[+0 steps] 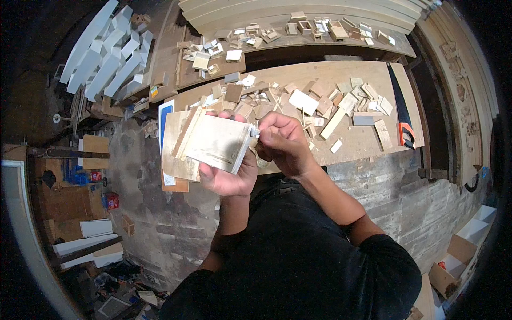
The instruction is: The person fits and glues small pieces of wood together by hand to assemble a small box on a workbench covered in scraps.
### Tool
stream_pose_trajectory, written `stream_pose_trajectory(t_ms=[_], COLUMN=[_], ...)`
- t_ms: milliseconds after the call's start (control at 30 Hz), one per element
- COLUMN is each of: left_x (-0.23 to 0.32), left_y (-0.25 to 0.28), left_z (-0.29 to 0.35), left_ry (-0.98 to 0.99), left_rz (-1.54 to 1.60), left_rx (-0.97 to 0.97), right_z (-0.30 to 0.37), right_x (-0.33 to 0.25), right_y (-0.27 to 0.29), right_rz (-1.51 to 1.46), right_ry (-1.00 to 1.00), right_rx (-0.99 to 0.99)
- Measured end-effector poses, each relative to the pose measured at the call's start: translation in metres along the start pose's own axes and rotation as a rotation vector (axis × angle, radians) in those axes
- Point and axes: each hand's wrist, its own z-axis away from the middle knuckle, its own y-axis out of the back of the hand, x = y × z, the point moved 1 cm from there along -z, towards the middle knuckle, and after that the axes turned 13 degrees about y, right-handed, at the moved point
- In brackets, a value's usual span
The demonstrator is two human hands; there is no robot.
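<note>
My left hand (232, 181) grips a pale, box-like wooden piece (216, 140) from below, with the thumb at its near side and fingertips showing over the far edge. A brownish band crosses the piece near its left end, and its broad face has dark smudges. My right hand (288, 140) is closed in a pinch at the right edge of the piece. Between its fingertips a small greyish-white bit (255, 132) shows; its kind is too small to tell. Beyond both hands, wood offcuts (320, 104) lie scattered on the plywood workbench (352, 152).
A handsaw (401, 106) with an orange-and-black handle lies at the bench's right end. Small wooden boxes (338, 31) stand on the shelf behind. White angular parts (109, 50) are stacked at far left. Long boards (304, 13) line the back; cartons (461, 250) stand at lower right.
</note>
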Motion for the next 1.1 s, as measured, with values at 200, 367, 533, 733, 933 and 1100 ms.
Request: stream_pose_trajectory(t_ms=[200, 367, 533, 733, 933, 1100], left_x=[-0.001, 0.002, 0.003, 0.006, 0.0, 0.005], left_y=[-0.001, 0.007, 0.006, 0.005, -0.003, 0.004], left_z=[-0.001, -0.007, -0.006, -0.008, -0.011, -0.011], left_ry=[-0.009, 0.03, 0.003, -0.046, -0.108, -0.012], left_rz=[-0.033, -0.032, -0.018, -0.127, -0.254, -0.063], left_rx=[0.019, -0.079, -0.01, 0.048, 0.133, -0.039], right_z=[0.003, -0.001, -0.006, -0.002, -0.008, -0.011], right_x=[-0.003, -0.012, -0.008, -0.008, -0.01, -0.011], right_y=[0.002, 0.0, -0.006, 0.001, -0.004, -0.002], right_rz=[-0.013, -0.059, 0.044, 0.039, 0.108, 0.034], right_ry=[-0.042, 0.023, -0.045, -0.01, 0.01, -0.021], right_rx=[0.029, 0.038, 0.029, -0.005, -0.092, 0.088])
